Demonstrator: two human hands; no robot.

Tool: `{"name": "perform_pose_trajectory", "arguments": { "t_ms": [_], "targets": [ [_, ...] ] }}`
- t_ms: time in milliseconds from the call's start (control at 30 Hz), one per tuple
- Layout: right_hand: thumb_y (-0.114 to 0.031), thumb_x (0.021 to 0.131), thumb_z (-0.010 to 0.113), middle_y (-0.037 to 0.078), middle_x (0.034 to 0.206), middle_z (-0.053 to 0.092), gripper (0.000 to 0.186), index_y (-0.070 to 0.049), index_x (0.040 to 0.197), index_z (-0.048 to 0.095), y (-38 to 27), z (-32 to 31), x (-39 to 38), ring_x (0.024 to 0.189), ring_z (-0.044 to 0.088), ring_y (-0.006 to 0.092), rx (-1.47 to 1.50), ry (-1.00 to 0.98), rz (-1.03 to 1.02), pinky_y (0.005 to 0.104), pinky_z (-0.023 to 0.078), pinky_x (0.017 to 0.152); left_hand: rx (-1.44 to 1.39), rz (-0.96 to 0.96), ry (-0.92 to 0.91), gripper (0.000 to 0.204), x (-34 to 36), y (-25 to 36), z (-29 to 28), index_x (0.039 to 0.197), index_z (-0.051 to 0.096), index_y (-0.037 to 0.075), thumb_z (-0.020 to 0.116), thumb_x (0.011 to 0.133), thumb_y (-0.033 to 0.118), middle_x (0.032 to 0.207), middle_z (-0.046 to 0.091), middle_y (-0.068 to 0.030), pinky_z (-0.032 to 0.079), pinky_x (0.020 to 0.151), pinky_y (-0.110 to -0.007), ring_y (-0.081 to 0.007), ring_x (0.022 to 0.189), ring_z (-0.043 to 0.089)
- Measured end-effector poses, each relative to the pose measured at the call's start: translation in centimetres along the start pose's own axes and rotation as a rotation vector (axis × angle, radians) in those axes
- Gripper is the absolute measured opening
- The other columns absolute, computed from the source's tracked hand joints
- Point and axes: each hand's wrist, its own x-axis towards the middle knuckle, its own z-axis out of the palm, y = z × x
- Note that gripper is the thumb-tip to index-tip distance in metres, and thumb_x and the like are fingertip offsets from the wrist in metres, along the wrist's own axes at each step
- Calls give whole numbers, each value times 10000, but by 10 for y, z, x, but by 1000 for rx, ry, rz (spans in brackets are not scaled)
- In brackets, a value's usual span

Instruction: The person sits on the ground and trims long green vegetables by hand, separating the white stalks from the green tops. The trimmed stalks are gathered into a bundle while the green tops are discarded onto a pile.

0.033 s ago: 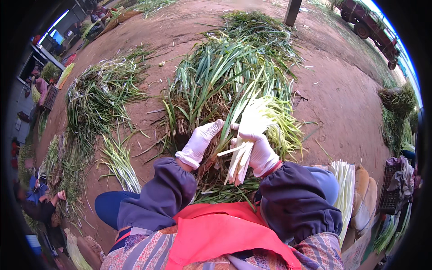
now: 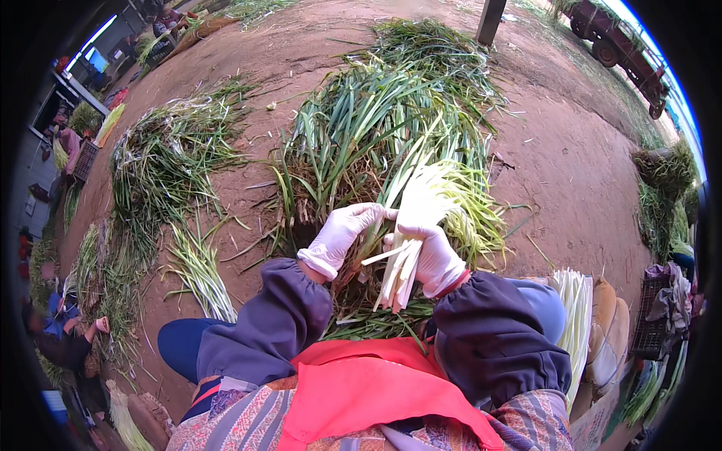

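Observation:
My right hand, in a white glove, is wrapped round a bunch of pale leafy stalks. Their white ends point down towards me, and yellow-green leaves fan out beyond the hand. Close on its left, my gloved left hand has its fingers pressed together, the tips meeting the right hand's fingers beside the bunch. Whatever lies between those left fingertips is too small to make out. Just past both hands lies a large heap of long green leafy plants with brown, earthy roots at the near end.
Another tangled heap of greens lies to the left, with a small bundle of white-stemmed plants nearer me. White stalks lie beside my right knee, next to a dark crate. A post and a trailer stand far off. Other people sit at left.
My left hand has shifted slightly right, and its fingertips now meet the right hand's fingers. The right hand and its bunch have stayed almost still.

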Motion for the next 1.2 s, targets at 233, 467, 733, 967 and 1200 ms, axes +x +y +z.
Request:
{"name": "perform_pose_trajectory", "arguments": {
  "t_ms": [233,467,733,967,1200],
  "targets": [
    [-140,760,604,63,962,614,371,-47,1116,556,-5,1,-2,798,589,195,41,8,-65,376,499,727,-513,54,21,174,1,-10,1,1001,612,11,587,906,154,882,651,-77,476,836,-320,-185,905,608],
    [-157,767,600,89,957,611,350,-38,1093,555,-32,9,-12,813,562,199,109,93,-180,373,484,760,-373,104,-14,196,-38,-37,-88,946,596,9,575,925,202,724,611,-46,472,692,-297,-191,767,628],
    [-138,786,559,120,986,622,363,28,1109,565,-47,8,-12,796,595,183,91,29,-214,319,525,748,1380,352,85,219,-55,-9,-114,927,721,76,699,778,234,1004,681,-110,487,871,-325,-256,965,635],
    [-147,740,578,118,974,619,413,1,1125,561,-9,14,-10,833,606,231,-151,-103,-78,375,495,758,616,62,-74,309,21,29,1,1068,653,-31,651,868,205,998,681,-55,451,805,-253,-127,879,598],
    [-131,753,570,126,1049,621,384,22,1105,551,-12,3,-10,922,600,237,-65,-73,-88,390,465,868,86,-5,122,323,7,23,-7,1045,650,74,535,920,349,979,668,-30,405,874,-347,-139,975,590]
  ]
}}
